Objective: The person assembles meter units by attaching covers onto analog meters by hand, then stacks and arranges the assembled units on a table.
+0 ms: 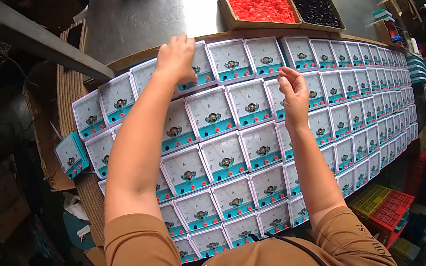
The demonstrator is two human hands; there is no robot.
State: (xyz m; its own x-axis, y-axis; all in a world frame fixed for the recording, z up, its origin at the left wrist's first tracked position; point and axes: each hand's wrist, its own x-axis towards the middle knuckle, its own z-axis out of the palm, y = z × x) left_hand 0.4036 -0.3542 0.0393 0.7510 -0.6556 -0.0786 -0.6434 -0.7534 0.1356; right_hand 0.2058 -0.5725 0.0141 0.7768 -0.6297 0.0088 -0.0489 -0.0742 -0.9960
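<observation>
A metal tabletop (148, 24) carrying red pieces (261, 4) and black pieces (313, 7) lies beyond 5 rows of meters. The nearest meter (203, 59) to the left hand (177, 59), in the farthest row, looks light, stiff and smooth-faced, likely easy to scratch; its side edges seem the safest hold. The 2 hands are apart: the left reaches with fingers bent down over it, grip unclear; the right hand (295, 94) is raised, fingertips near the thumb, contents unclear.

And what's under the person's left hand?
Under the left hand is a back-row meter. Its right side and some of its teal bottom strip show. The hand covers part of its left side, so what's there can't be seen.
</observation>
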